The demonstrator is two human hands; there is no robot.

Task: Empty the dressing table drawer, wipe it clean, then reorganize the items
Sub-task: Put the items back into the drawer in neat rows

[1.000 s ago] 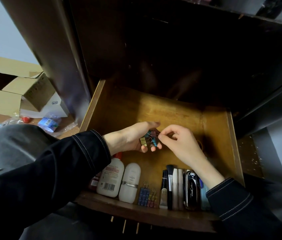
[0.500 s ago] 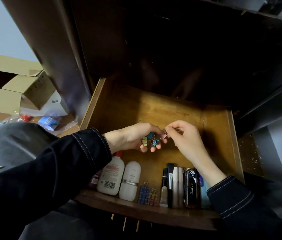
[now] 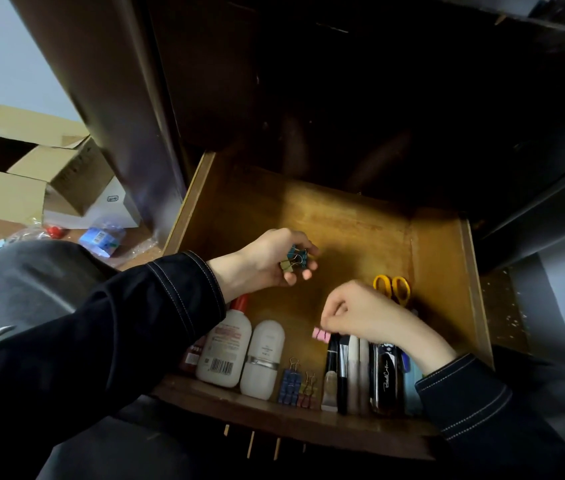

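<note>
step: reorganizing, judged | open brown wooden drawer (image 3: 440, 258) | left hand (image 3: 267, 261) grip closed on teal and olive binder clips (image 3: 295, 259) above drawer middle | right hand (image 3: 364, 313) pinches small pink binder clip (image 3: 321, 334) near drawer front | next: probably set it beside blue clip row (image 3: 289, 384)

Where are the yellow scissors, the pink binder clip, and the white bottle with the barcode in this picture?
yellow scissors (image 3: 392, 287): head view, on the handle loops.
pink binder clip (image 3: 321, 334): head view, on its pink body, under the right hand's fingers.
white bottle with the barcode (image 3: 224, 351): head view, on its label above the barcode.
</note>
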